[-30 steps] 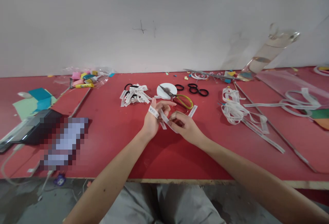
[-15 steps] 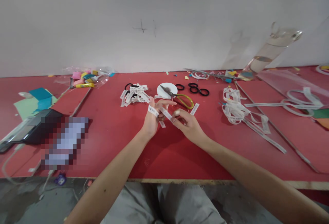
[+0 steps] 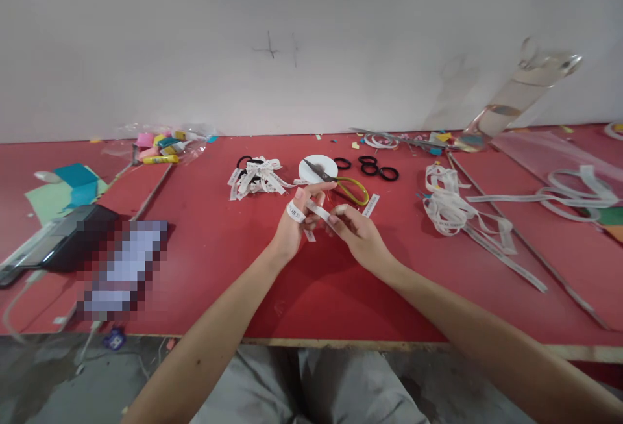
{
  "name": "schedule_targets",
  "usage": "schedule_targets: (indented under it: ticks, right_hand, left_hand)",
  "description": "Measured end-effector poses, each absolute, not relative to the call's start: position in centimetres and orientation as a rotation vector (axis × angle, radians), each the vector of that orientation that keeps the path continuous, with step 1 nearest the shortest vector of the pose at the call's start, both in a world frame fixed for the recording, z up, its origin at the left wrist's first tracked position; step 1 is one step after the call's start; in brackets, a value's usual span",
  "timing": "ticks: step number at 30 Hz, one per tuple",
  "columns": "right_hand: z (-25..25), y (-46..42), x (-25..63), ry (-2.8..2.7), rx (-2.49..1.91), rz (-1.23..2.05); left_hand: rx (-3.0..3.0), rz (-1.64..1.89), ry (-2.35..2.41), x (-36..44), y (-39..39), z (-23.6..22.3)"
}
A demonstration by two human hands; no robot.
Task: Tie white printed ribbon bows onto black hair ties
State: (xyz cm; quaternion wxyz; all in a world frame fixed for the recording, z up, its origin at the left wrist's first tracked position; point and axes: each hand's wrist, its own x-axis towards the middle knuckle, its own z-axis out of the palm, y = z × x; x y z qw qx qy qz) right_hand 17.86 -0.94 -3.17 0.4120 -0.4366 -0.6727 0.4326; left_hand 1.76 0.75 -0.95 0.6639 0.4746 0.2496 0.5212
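A white printed ribbon [image 3: 318, 210] runs between my two hands above the red table. Part of it loops over the thumb of my left hand [image 3: 291, 223], whose other fingers are curled around it, the index finger stretched to the right. My right hand [image 3: 357, 232] pinches the ribbon between thumb and fingers. Just beyond, yellow-handled scissors [image 3: 354, 191] rest on a white ribbon spool [image 3: 325, 165]. Left of the spool lies a pile of printed ribbon bows [image 3: 263, 176] with black hair ties. More black hair ties [image 3: 368, 165] lie to the right.
Tangled white ribbon [image 3: 445, 213] lies at right, with a tilted clear bottle [image 3: 516, 99] against the wall behind. On the left are a phone [image 3: 129, 265], a black case [image 3: 80, 239], coloured paper [image 3: 78, 184] and a plastic bag of small coloured items [image 3: 163, 145].
The ribbon has wrapped more closely around my left thumb. My right hand still pinches its stretch of ribbon, and both hands stay close together. The view has shifted slightly.
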Motion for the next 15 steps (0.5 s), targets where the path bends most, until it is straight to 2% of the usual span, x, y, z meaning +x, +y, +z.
schedule_targets:
  ticks: [15]
  right_hand:
    - [-2.8,-1.4,17.6,-1.696,-1.051,1.089]
  left_hand:
    - [0.891,1.12,0.423,1.6,0.3,0.4]
